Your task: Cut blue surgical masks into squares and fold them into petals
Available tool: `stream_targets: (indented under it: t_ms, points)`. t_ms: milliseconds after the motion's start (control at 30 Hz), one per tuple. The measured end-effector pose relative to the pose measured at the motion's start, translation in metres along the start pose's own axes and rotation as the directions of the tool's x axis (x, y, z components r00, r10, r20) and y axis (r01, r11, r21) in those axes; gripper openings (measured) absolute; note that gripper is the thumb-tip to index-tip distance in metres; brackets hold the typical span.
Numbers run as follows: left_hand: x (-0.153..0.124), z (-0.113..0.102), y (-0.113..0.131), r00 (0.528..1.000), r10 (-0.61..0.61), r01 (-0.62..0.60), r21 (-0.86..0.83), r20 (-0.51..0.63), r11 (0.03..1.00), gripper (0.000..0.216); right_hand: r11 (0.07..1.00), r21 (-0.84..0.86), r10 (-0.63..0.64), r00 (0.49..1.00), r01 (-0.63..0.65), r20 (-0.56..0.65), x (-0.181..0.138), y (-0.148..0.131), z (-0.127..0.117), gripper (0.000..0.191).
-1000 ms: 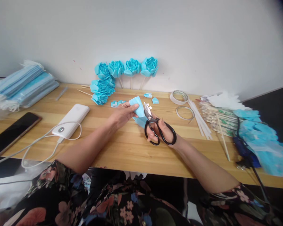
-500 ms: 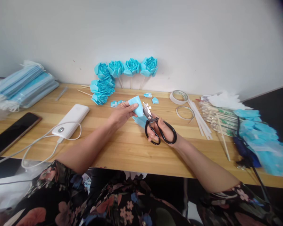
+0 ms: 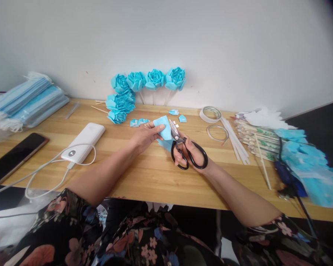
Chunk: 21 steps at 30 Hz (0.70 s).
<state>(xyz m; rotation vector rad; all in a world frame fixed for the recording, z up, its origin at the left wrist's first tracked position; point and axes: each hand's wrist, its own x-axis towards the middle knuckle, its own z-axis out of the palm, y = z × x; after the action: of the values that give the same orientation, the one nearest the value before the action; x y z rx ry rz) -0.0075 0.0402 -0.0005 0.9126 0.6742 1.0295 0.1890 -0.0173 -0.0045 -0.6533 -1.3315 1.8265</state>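
Pinched between the thumb and fingers of my left hand (image 3: 144, 137) is a folded piece of blue fabric (image 3: 163, 127). My right hand (image 3: 193, 152) is closed around the black loop handles of a pair of scissors (image 3: 177, 138). Their blades point up and away, right beside the fabric's right edge; I cannot tell whether they touch it. More blue material hangs below my left fingers. Small blue cut pieces (image 3: 182, 118) lie on the table just beyond the scissors.
Blue fabric flowers (image 3: 155, 79) on sticks lean along the wall. To the left are stacked face masks (image 3: 30, 101), a phone (image 3: 18, 157) and a white power bank (image 3: 84, 142) with its cable. At right lie tape rolls (image 3: 210, 115), white strips (image 3: 235, 141), bundled sticks (image 3: 256, 138) and blue fabric pieces (image 3: 308, 159).
My left hand has shifted slightly right and down with the blue fabric, whose angle has changed a little. The scissors have barely moved.
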Motion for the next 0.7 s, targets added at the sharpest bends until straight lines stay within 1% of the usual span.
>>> stream_targets:
  t_ms: [167,400,500,600,700]
  points:
    - [0.0007,0.0002,0.0000,1.000,-0.004,0.003,-0.012,-0.015,1.000,0.045,1.000,0.004,0.008,0.997,-0.008,-0.077,0.0000,-0.0035,0.0048,0.087]
    - [0.0005,-0.0007,0.0014,1.000,-0.005,0.005,0.000,-0.010,1.000,0.044,0.998,-0.062,-0.029,0.995,0.023,-0.097,-0.0018,-0.0057,0.0063,0.084]
    - [0.0005,-0.0005,0.0020,1.000,-0.004,0.004,0.011,-0.017,1.000,0.043,0.996,-0.088,-0.028,0.992,0.018,-0.120,-0.0025,-0.0061,0.0068,0.083]
    - [-0.0001,0.0005,0.0032,1.000,-0.001,0.002,0.028,-0.030,1.000,0.045,0.995,-0.097,-0.026,0.991,0.013,-0.134,-0.0024,-0.0066,0.0074,0.082]
    - [-0.0007,0.0014,0.0046,0.999,0.013,-0.012,0.038,-0.033,0.999,0.047,0.996,-0.090,-0.023,0.992,0.013,-0.120,-0.0016,-0.0066,0.0068,0.082]
